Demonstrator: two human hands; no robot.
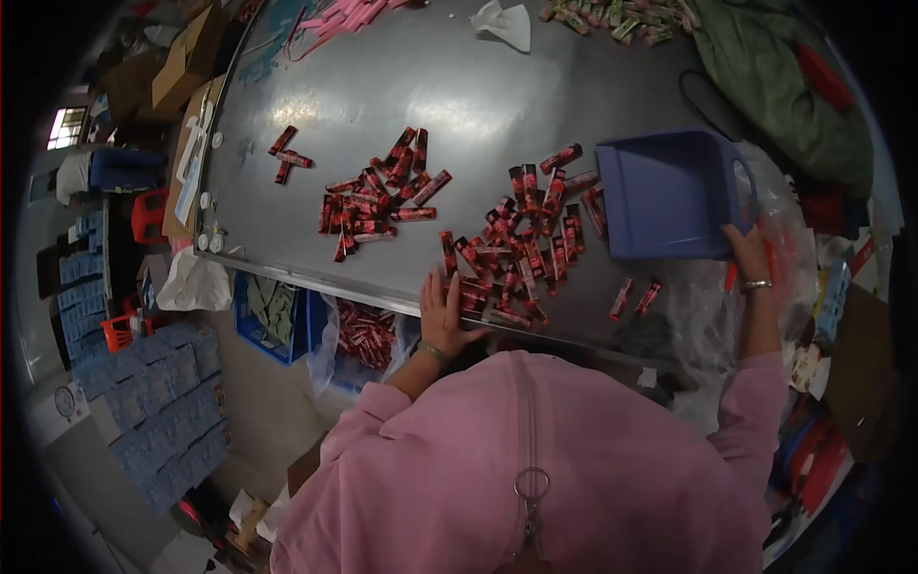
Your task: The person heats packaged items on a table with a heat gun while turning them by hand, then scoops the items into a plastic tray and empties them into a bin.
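My left hand (442, 311) lies at the near edge of the metal table, fingers stretched out beside a pile of small red-and-black wrapped tubes (521, 247). Its fingertips are against or very near the closest tubes. At the right, my right hand (748, 253) is closed on the near corner of a blue-purple plastic scoop (665, 191), by its looped handle. The scoop rests on or just above the table, its left side close to the pile. Another group of the same tubes (378, 196) lies left of the pile, and two loose tubes (635, 298) lie in front of the scoop.
Below the table edge stand a lined bin of red tubes (363, 335) and a blue crate (270, 316). Pink strips (349, 13), a white tissue (504, 26) and green-wrapped pieces (622, 14) lie at the back. Green cloth (775, 86) and clear plastic (708, 306) are at right.
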